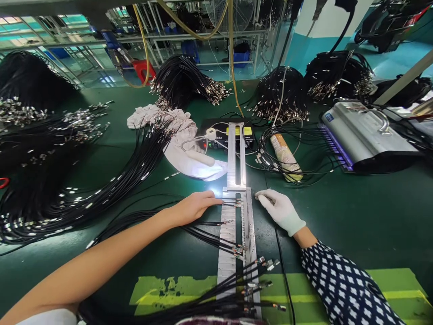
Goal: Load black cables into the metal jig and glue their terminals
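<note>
My left hand is bare, its fingers pressed together on thin black cables at the slotted metal fixture. The connector ends of these cables lie over the fixture's slot. To the right of the fixture, apart from it, is my right hand in a white glove. Its thumb and fingertips are drawn together, and whatever they may hold is too small to make out. More black cables with metal connector ends lie across the fixture nearer to me, and a bunch crosses its near end.
Large bundles of black cables cover the left of the green table. Behind the fixture stand a black control box and a white cloth. At right are a wrapped bottle and a silver lamp unit glowing purple.
</note>
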`<state>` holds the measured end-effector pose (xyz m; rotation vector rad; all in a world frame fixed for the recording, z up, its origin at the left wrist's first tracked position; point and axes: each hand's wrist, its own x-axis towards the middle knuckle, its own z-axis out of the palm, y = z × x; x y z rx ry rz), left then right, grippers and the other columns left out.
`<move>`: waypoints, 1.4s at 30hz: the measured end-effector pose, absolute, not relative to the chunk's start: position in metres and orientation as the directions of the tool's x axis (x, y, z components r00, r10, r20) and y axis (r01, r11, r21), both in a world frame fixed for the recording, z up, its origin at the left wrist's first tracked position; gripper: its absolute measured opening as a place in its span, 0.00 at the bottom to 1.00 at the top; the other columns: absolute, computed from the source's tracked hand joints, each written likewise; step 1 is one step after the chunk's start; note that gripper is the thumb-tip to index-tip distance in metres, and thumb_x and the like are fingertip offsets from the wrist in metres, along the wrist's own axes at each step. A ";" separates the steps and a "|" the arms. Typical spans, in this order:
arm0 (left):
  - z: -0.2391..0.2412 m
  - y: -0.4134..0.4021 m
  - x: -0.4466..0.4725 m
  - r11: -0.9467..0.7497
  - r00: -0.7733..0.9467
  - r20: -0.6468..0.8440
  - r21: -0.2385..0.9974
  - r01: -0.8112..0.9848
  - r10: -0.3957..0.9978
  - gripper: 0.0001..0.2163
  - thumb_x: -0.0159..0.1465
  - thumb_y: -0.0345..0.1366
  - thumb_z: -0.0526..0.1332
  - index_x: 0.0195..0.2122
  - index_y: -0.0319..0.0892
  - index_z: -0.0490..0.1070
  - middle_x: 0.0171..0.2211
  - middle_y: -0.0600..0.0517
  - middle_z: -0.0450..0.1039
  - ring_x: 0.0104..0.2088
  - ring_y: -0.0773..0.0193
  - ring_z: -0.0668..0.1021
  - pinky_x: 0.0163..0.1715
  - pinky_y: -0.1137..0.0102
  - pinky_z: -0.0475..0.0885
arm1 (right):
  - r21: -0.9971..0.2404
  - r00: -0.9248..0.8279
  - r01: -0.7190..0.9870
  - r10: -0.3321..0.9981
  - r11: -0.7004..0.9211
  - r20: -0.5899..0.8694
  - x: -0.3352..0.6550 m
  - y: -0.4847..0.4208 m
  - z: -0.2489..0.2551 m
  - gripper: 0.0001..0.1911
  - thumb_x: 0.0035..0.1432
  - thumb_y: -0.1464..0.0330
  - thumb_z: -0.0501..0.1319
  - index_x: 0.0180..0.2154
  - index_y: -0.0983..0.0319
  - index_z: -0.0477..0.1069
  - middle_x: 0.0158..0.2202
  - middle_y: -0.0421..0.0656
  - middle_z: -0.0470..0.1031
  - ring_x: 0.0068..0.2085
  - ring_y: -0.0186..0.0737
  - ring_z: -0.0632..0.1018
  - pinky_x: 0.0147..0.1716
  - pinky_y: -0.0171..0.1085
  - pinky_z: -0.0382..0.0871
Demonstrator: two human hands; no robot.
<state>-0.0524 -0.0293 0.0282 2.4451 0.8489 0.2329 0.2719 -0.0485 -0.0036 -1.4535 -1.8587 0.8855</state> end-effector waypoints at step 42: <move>0.007 -0.073 -0.039 -0.682 0.692 0.101 0.321 0.657 0.715 0.17 0.73 0.33 0.46 0.58 0.44 0.66 0.40 0.47 0.72 0.41 0.58 0.70 0.45 0.61 0.61 | -0.831 -0.185 0.531 0.980 0.163 0.074 0.272 -0.055 -0.002 0.13 0.64 0.60 0.56 0.38 0.58 0.77 0.41 0.44 0.82 0.44 0.46 0.80 0.48 0.45 0.73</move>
